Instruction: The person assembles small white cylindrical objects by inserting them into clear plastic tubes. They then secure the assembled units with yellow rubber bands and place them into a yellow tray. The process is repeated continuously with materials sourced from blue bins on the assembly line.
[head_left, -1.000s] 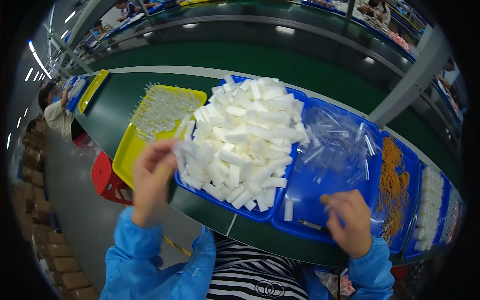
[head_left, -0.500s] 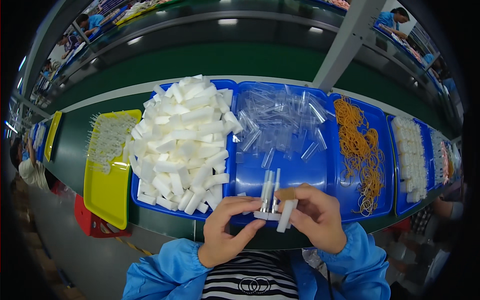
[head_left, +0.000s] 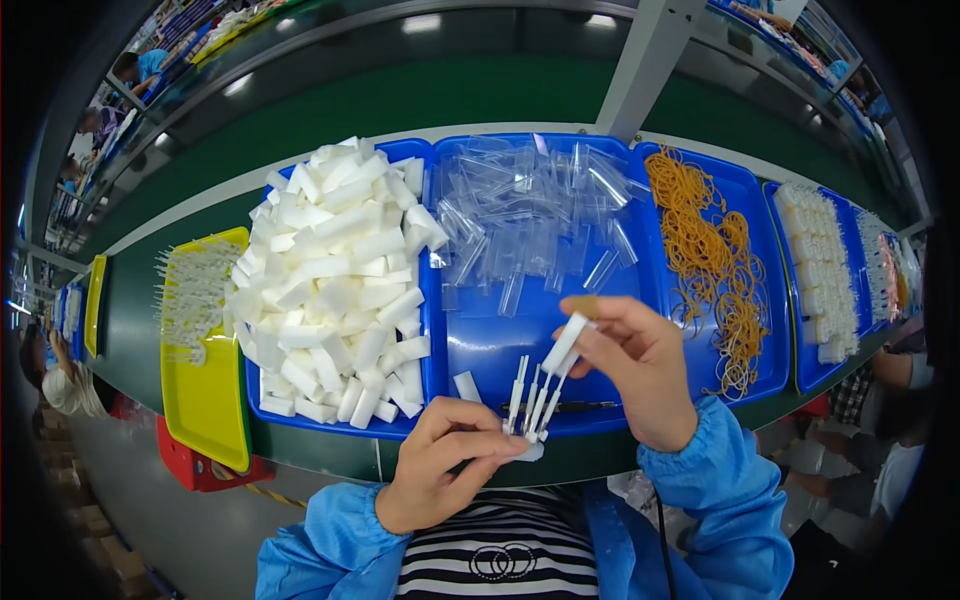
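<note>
My left hand point(head_left: 440, 468) pinches a small white base point(head_left: 529, 453) between thumb and fingers. Several thin pale rods point(head_left: 540, 402) stand up from that base, leaning slightly apart. Above them, my right hand point(head_left: 645, 370) grips a white foam block point(head_left: 567, 343) between thumb and fingers. The block's lower end meets the tops of some rods; whether they go into it I cannot tell. A tan covering point(head_left: 580, 306) shows at a right fingertip. Behind the rods, a dark slender tool point(head_left: 585, 406) lies in the blue tray point(head_left: 490, 345).
White foam blocks point(head_left: 330, 270) are heaped at the left, clear plastic sleeves point(head_left: 530, 210) behind my hands. Orange rubber bands point(head_left: 715, 250) fill a tray at the right. A yellow tray point(head_left: 205, 415) holds small white pieces. One foam block point(head_left: 466, 387) lies near my left hand. A metal post point(head_left: 645, 70) rises behind.
My right hand has risen with the foam block, which now sits over the rod tops rather than beside the base. My left hand still holds the base; the rods have spread apart.
</note>
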